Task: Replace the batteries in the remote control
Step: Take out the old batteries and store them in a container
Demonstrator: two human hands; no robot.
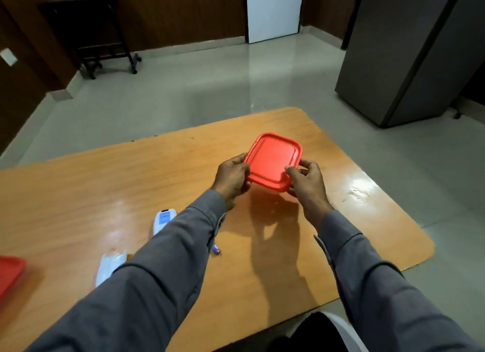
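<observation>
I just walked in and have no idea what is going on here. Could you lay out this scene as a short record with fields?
setting: orange-brown wooden table in a room with a pale tiled floor
held item: square red plastic container with lid on, lifted above the table
left hand: grips the container's left edge
right hand: pinches the lid's near right corner
remote: white plastic remote control, partly hidden by the left sleeve
battery: small purple cylindrical battery lying on the table
other: second red lid at the left edge
</observation>
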